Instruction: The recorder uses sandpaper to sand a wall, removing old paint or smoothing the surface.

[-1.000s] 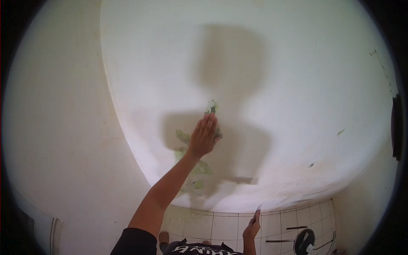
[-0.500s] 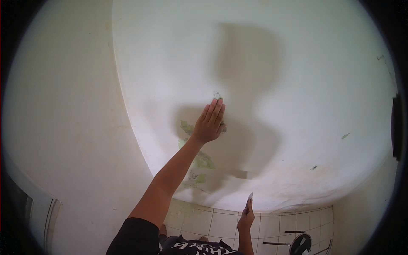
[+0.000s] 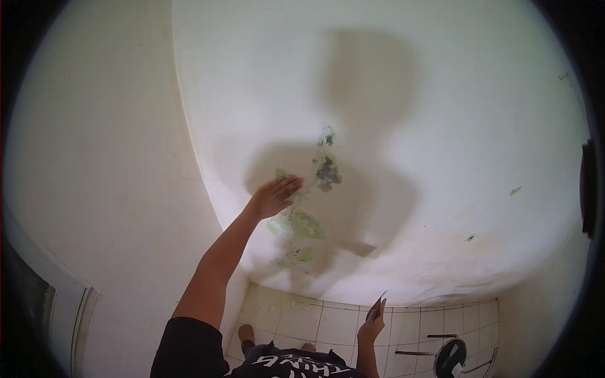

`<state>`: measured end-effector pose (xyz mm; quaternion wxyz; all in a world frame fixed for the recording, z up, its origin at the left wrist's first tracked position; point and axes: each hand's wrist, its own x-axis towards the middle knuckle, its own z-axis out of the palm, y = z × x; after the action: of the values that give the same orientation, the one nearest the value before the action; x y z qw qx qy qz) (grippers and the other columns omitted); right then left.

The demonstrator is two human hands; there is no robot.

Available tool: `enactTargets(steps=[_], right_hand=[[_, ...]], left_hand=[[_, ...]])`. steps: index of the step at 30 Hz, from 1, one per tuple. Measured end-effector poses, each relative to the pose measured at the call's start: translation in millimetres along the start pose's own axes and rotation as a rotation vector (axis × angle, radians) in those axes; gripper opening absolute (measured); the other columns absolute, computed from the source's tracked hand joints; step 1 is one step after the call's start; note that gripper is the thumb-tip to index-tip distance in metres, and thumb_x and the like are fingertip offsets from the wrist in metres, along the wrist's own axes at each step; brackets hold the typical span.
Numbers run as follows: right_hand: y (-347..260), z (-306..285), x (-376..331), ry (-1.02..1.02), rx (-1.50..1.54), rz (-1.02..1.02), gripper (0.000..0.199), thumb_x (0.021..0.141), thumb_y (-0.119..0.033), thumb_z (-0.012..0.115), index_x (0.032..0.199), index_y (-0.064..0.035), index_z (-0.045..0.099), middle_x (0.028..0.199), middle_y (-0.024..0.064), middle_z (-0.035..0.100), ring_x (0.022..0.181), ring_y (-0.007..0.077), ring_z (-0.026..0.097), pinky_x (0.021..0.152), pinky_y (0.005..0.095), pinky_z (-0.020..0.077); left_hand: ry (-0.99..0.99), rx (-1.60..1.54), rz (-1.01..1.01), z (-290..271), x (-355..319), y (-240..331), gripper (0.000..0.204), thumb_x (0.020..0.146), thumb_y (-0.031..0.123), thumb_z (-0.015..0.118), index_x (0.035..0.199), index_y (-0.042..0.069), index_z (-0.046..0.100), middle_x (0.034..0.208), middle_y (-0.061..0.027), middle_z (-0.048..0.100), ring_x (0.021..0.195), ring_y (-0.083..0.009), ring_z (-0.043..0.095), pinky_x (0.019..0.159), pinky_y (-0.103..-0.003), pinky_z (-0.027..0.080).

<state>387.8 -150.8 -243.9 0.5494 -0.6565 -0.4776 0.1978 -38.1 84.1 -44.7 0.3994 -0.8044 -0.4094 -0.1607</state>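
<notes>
A: What differs from one second ago?
B: The left hand (image 3: pixel 276 196) sits farther lower-left, on or just off the wall (image 3: pixel 454 126); the dark patch (image 3: pixel 328 175) to its right is uncovered, open to inspection
A: Hand pose?
B: Left: flat, fingers extended rightward, holding nothing visible. Right hand (image 3: pixel 371 330): low, wrapped around a thin, blade-like tool (image 3: pixel 376 309)

And there goes the left hand (image 3: pixel 276 198), down toward the left edge of the wall (image 3: pixel 466 126), uncovering the dark patch (image 3: pixel 328 173) it mostly hid a second ago, fingers swung from the top edge toward the right!
</notes>
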Motion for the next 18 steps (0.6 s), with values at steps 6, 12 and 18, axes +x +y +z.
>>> enactTargets(steps=[6,12,18], right_hand=[[-74,16,11,-0.032,0.071,-0.149,0.059,0.092,0.010,0.042,0.149,-0.0022,0.039,0.144,0.0218,0.050,0.130,0.0299,0.053,0.106,0.0364,0.0417],[-137,28,69,-0.351,-0.445,-0.917,0.067,0.074,0.013,0.050,0.140,0.0016,0.048,0.147,0.0242,0.044,0.137,0.0486,0.037,0.116,0.0537,0.0284],[-198,123,142,-0.462,-0.579,-1.430,0.050,0.085,-0.007,0.053,0.134,-0.0127,0.060,0.147,0.0036,0.050,0.133,0.0263,0.049,0.113,0.0459,0.0368]], left_hand=[[-0.133,-0.136,-0.128,-15,-46,-16,0.073,0.088,0.039,0.065,0.151,0.015,0.037,0.156,0.0007,0.035,0.145,-0.0150,0.031,0.118,-0.035,0.029],[-0.089,-0.114,-0.334,-24,-58,-20,0.075,0.088,0.034,0.067,0.152,0.012,0.035,0.158,-0.0034,0.032,0.147,-0.0212,0.028,0.119,-0.039,0.026],[0.074,-0.242,-0.517,4,-84,-16,0.074,0.089,0.029,0.066,0.150,0.004,0.034,0.156,-0.0123,0.034,0.145,-0.0304,0.031,0.118,-0.045,0.026]])
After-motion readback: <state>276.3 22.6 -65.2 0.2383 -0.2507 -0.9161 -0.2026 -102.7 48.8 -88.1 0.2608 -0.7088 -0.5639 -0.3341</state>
